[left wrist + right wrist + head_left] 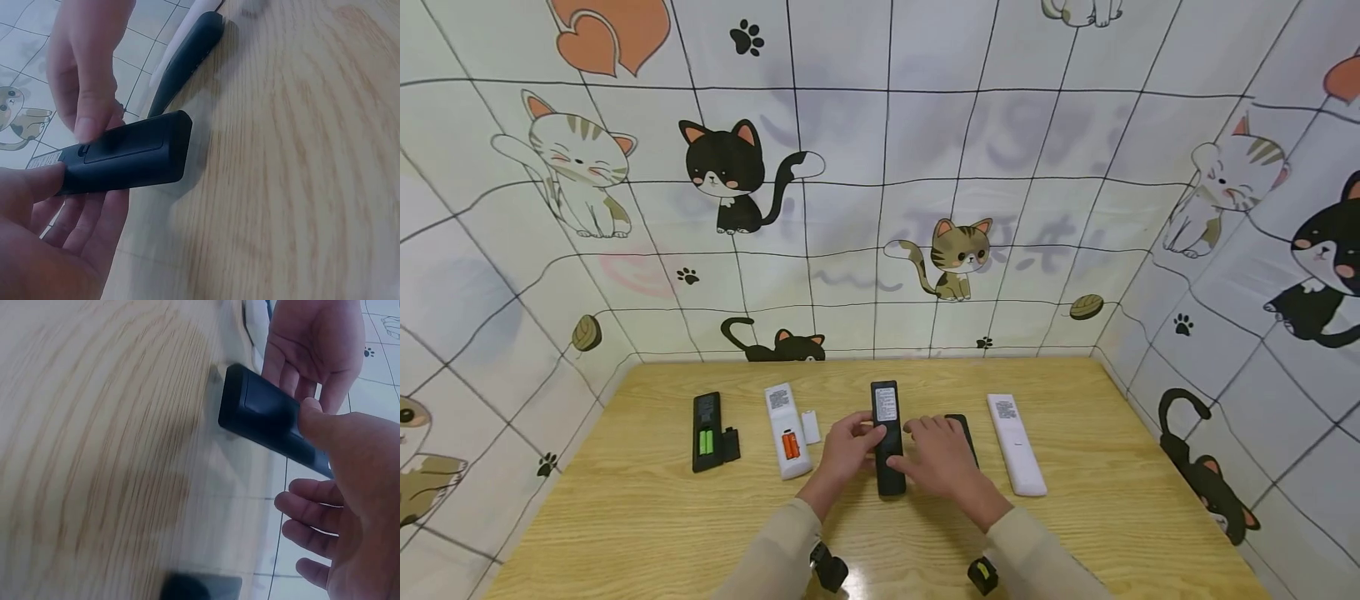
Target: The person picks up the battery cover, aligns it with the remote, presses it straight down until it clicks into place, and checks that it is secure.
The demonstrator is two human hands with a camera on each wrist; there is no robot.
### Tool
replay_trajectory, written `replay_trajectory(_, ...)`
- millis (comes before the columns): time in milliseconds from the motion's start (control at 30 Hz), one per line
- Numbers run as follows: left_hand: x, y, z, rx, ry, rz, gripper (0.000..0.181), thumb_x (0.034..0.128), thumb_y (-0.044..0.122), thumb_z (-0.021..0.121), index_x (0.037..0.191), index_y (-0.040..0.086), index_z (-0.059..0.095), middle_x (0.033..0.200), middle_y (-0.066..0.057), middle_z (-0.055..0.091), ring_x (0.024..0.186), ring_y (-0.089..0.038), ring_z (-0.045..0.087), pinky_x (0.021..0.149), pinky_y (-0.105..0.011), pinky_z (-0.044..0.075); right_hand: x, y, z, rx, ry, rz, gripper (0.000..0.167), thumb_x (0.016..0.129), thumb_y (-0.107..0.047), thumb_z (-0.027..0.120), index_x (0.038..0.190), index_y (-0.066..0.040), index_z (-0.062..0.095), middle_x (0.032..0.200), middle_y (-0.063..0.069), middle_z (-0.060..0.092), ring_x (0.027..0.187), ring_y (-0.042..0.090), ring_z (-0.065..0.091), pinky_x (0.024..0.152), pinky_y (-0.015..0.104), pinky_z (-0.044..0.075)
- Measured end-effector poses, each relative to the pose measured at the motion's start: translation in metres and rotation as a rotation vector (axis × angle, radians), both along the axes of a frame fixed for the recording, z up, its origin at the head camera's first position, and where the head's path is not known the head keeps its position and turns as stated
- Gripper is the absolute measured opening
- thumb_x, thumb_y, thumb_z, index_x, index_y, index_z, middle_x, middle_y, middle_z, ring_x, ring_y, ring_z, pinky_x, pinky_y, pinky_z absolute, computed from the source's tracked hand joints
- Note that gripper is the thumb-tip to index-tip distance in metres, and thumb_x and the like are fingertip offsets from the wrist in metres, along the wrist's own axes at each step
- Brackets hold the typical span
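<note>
A black remote control [891, 479] is held back side up above the table, a white label [887, 403] near its far end. My left hand [847, 450] grips it, thumb on top and fingers underneath. From the other side, my right hand [942, 454] presses its thumb on the remote beside the latch of the battery cover [125, 142], which is in place. The other fingers [309, 507] of that hand are loosely bent and apart from the remote. Partly hidden behind the right hand lies another black remote [964, 435].
Left on the wooden table [647, 517], a black remote [706, 417] with green batteries lies by its cover [731, 444]. Beside it is a white remote [782, 408] with orange batteries and its cover [810, 427]. A white remote [1017, 446] lies at right. Patterned cloth [842, 275] surrounds the table.
</note>
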State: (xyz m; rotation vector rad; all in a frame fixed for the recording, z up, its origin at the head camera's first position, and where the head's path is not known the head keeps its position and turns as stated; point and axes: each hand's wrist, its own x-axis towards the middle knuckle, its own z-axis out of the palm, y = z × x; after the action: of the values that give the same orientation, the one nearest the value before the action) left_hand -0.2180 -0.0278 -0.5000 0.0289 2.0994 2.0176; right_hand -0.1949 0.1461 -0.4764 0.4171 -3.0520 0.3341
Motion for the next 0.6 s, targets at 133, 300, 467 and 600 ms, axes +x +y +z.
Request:
replay_trajectory(133, -0.002, 0.003, 0.000, -0.002, -0.006, -0.002, 0.041, 0.0956, 0.021, 0.063, 0.133, 0.005, 0.057, 0.111, -0.018, 0.066, 0.086, -0.018, 0.070, 0.070, -0.039, 0.061, 0.001, 0.011, 0.000, 0.000, 0.003, -0.005, 0.057, 0.086, -0.059, 0.063, 0.123, -0.016, 0.060, 0.113, 0.002, 0.063, 0.114, 0.027, 0.053, 0.104, 0.051, 0.037)
replay_trajectory(300, -0.004, 0.011, 0.001, -0.007, 0.002, -0.017, 0.041, 0.0952, 0.020, 0.064, 0.132, 0.003, 0.057, 0.111, -0.020, 0.067, 0.086, -0.021, 0.071, 0.069, -0.043, 0.061, 0.000, 0.024, -0.003, 0.019, 0.019, -0.012, 0.059, 0.086, -0.061, 0.063, 0.124, -0.017, 0.059, 0.122, 0.004, 0.062, 0.122, 0.029, 0.052, 0.107, 0.052, 0.036)
replay_trajectory(467, -0.006, 0.022, 0.000, -0.005, -0.007, -0.023, 0.039, 0.0943, 0.019, 0.065, 0.129, 0.003, 0.059, 0.109, -0.019, 0.068, 0.083, -0.022, 0.071, 0.067, -0.042, 0.061, 0.003, 0.038, -0.001, 0.016, 0.044, -0.012, 0.058, 0.085, -0.059, 0.065, 0.124, -0.016, 0.059, 0.125, 0.006, 0.061, 0.122, 0.031, 0.053, 0.105, 0.053, 0.037)
replay_trajectory(600, -0.007, 0.032, -0.002, -0.030, -0.026, -0.028, 0.038, 0.0943, 0.021, 0.065, 0.128, 0.004, 0.060, 0.108, -0.016, 0.068, 0.082, -0.018, 0.070, 0.066, -0.039, 0.061, 0.006, 0.049, 0.001, 0.009, 0.053, -0.020, 0.058, 0.086, -0.057, 0.065, 0.125, -0.015, 0.059, 0.128, 0.007, 0.060, 0.123, 0.033, 0.052, 0.105, 0.054, 0.037)
